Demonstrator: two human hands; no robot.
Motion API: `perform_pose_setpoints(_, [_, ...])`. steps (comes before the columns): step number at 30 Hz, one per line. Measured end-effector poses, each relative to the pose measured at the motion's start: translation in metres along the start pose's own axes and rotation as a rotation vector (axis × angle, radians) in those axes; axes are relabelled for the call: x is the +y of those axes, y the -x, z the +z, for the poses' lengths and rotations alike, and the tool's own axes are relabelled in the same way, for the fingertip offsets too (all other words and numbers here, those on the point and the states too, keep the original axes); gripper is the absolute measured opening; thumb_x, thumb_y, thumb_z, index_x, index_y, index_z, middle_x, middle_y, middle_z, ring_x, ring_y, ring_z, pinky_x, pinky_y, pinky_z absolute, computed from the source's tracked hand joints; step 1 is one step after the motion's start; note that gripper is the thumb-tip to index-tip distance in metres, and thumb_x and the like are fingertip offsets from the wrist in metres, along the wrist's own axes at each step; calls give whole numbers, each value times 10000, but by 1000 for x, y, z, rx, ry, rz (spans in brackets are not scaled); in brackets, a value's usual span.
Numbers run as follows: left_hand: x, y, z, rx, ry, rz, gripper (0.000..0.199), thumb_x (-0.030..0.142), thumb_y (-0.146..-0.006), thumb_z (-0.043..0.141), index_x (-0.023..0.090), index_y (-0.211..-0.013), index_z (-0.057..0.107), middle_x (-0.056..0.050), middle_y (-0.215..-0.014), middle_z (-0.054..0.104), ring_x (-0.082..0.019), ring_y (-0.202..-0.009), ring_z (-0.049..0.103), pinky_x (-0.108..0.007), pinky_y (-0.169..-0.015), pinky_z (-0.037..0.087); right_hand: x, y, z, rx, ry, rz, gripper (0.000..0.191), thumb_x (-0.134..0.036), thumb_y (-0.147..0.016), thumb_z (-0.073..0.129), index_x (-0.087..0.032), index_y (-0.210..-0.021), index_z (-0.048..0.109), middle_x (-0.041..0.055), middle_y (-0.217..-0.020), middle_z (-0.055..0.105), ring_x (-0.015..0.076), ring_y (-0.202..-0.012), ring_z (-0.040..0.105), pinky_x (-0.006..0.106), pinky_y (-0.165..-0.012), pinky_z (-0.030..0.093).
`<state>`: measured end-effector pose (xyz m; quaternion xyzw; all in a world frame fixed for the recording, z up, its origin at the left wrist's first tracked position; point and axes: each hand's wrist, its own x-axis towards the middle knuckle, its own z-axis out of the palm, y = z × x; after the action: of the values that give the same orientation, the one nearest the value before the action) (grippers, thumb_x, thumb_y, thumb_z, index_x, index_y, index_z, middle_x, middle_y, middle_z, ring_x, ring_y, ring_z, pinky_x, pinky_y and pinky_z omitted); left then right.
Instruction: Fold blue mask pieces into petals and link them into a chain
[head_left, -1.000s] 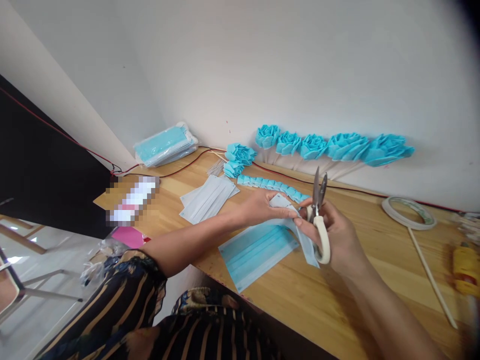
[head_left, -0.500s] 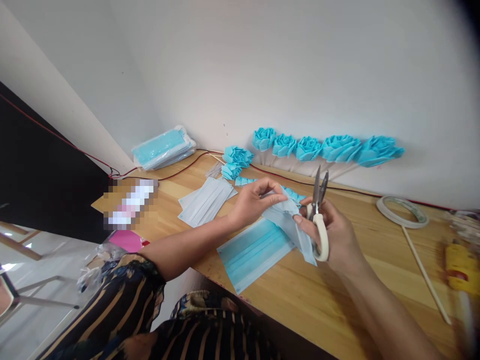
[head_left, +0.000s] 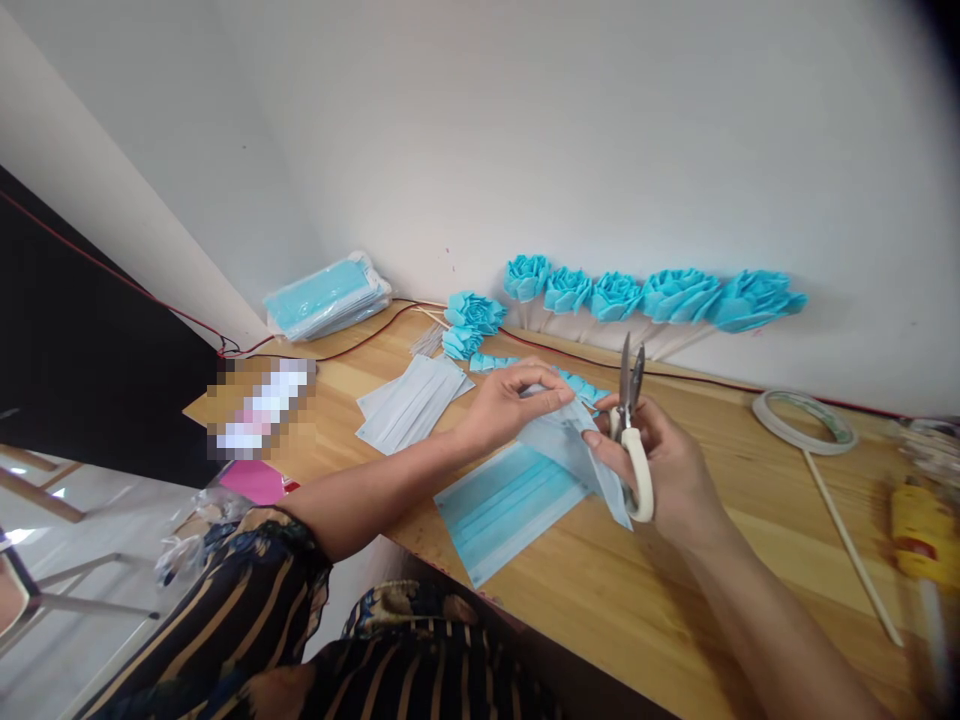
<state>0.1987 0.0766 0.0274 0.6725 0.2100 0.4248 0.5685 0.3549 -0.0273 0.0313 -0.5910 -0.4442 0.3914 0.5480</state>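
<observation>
A pale mask sheet [head_left: 559,437] is held up between both hands. My left hand [head_left: 517,405] pinches its upper edge with thumb and forefinger. My right hand [head_left: 660,460] grips the sheet's right side and also holds white-handled scissors [head_left: 636,445], their blades pointing up and slightly apart. Beneath the held sheet, a bright blue mask sheet [head_left: 510,510] lies flat on the wooden table [head_left: 600,620]. Left of my left hand rests a stack of pale mask sheets [head_left: 412,403]. Folded blue pieces [head_left: 583,388] lie behind my hands, partly hidden.
Several blue flowers [head_left: 616,296] lean on the wall; others [head_left: 476,313] lie on the table. Bagged masks [head_left: 330,298] sit at the back left. On the right are a tape roll [head_left: 804,422], a stick [head_left: 851,545] and a yellow tool [head_left: 924,532]. A cable runs along the wall.
My right hand and the scissors have shifted slightly left. The held sheet's lower part has swung a little left, and my left hand has barely moved.
</observation>
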Motion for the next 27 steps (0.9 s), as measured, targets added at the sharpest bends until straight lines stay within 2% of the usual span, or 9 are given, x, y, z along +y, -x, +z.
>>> perform_pose_setpoints(5, [15,-19,-29,289,123,96,178,310,-803,697,161,-735,626,-10,-926,654,-126,-949,619,-259,-895,462,4,-2,-2,-4,20,23,447,-335,-589,856,-253,-948,602,-67,-659,527,91,-497,448,218,-414,350])
perform_pose_setpoints(10, [59,-44,-93,489,17,78,285,450,-898,589,174,-849,539,-12,-792,672,-98,-751,665,-224,-760,529,2,-5,-6,66,-17,47,467,-420,-575,859,-266,-934,603,-34,-746,593,127,-571,518,247,-473,412])
perform_pose_setpoints(12, [68,-54,-120,453,-113,87,281,444,-879,619,172,-870,548,-2,-725,659,-86,-655,641,-207,-696,520,-2,-5,-8,87,-21,51,460,-426,-567,862,-278,-920,607,-28,-761,598,133,-578,511,252,-475,409])
perform_pose_setpoints(15, [62,-71,-154,361,-415,100,225,371,-877,607,146,-879,601,-2,-651,638,-84,-555,583,-208,-630,481,-9,-3,-8,107,6,45,435,-419,-556,860,-291,-890,613,-28,-737,579,130,-561,478,250,-456,381])
perform_pose_setpoints(17, [49,-80,-170,283,-831,13,204,304,-882,554,129,-860,657,-30,-668,664,-103,-581,580,-220,-638,457,-12,-3,-6,107,17,48,432,-418,-545,858,-287,-875,611,-24,-725,578,131,-559,477,249,-453,376])
perform_pose_setpoints(19, [31,-84,-180,112,-1274,-134,212,248,-860,531,146,-880,715,-56,-769,714,-144,-711,625,-239,-694,443,-14,-2,-5,108,19,60,442,-414,-531,858,-280,-869,606,-21,-723,588,133,-559,484,248,-454,378])
perform_pose_setpoints(20, [22,-84,-183,58,-1369,-185,202,233,-833,553,151,-863,735,-68,-807,726,-168,-763,637,-249,-708,435,-14,-3,-5,114,23,66,445,-411,-528,856,-278,-870,604,-20,-726,592,132,-558,485,247,-455,378])
perform_pose_setpoints(22, [6,-84,-186,-14,-1449,-252,192,241,-799,590,159,-841,758,-82,-841,734,-202,-819,645,-262,-712,420,-14,-3,-5,120,34,75,446,-408,-530,849,-273,-875,602,-22,-725,594,127,-551,483,244,-454,379])
perform_pose_setpoints(27, [-21,-85,-187,-48,-1475,-319,240,283,-807,588,161,-899,773,-100,-888,730,-217,-858,640,-264,-697,388,-11,-6,-8,132,81,79,446,-421,-522,843,-257,-866,610,-19,-707,594,131,-545,496,246,-453,396])
